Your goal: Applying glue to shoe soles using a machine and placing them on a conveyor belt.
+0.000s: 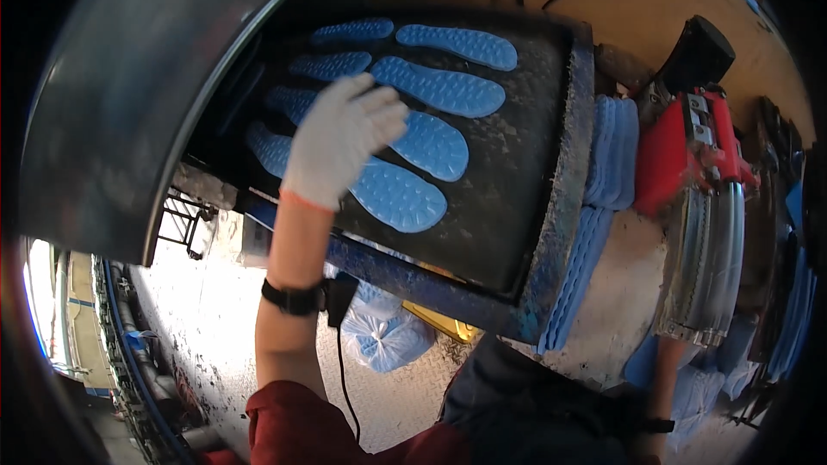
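Several blue, bumpy insoles point(457, 96) lie in two columns on a black flat surface point(500, 198). Over the nearer ones is my left hand point(345, 133) in a white glove, its fingers stretched out and close together. It covers parts of the insoles in the middle; I cannot tell whether it touches them. At the lower right my right hand point(674, 353) is mostly hidden behind a clear and metal slatted part point(706, 263) below a red device point(689, 146). Its fingers do not show, so its hold cannot be made out.
A large grey metal hood point(129, 103) overhangs the left side. The black surface has a worn blue frame point(556, 232). Stacked blue insoles point(613, 151) stand beside it. Below lie a tied clear bag point(386, 340) and a yellow object point(444, 323). A black cable point(340, 370) hangs down.
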`<state>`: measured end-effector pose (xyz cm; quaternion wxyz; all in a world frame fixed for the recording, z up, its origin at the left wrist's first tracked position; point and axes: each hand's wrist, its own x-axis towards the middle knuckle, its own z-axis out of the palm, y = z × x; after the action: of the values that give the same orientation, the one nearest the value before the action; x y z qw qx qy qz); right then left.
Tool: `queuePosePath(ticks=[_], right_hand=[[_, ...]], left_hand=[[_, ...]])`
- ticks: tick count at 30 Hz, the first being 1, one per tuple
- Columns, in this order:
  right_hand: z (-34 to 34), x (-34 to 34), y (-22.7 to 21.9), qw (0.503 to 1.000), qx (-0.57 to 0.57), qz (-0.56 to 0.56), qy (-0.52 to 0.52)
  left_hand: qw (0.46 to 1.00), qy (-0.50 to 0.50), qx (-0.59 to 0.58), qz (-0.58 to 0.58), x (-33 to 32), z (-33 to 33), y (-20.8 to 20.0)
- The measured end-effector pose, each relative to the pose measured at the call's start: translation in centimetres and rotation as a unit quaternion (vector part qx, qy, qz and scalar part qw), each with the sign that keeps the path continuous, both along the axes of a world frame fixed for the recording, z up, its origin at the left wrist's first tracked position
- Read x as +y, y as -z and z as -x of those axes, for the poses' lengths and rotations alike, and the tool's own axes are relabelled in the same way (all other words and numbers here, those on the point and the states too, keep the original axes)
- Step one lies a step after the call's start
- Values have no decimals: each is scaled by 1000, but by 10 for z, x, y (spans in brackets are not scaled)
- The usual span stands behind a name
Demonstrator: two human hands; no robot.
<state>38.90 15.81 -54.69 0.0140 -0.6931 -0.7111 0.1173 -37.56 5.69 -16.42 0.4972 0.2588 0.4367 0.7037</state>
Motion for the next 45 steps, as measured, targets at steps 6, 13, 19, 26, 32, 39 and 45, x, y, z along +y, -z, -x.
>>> queuePosePath(ticks=[6,13,19,26,32,39,45], right_hand=[[120,-39,-128,951,-66,-272,-129],[159,-58,-182,946,205,-219,-122],[168,-68,-225,932,216,-284,-61],[143,-66,-200,940,298,-155,50],[173,-76,-224,946,209,-245,-47],[175,-80,-245,958,205,-201,-26],[175,-77,-255,948,267,-171,-25]], left_hand=[[971,-110,208,46,-85,-141,1],[949,-191,248,46,-110,-246,25],[925,-38,366,98,-79,-311,46],[655,-66,749,79,6,-336,112],[423,-194,848,252,73,-312,147],[389,-80,882,252,75,-321,131],[613,104,704,342,52,-336,72]])
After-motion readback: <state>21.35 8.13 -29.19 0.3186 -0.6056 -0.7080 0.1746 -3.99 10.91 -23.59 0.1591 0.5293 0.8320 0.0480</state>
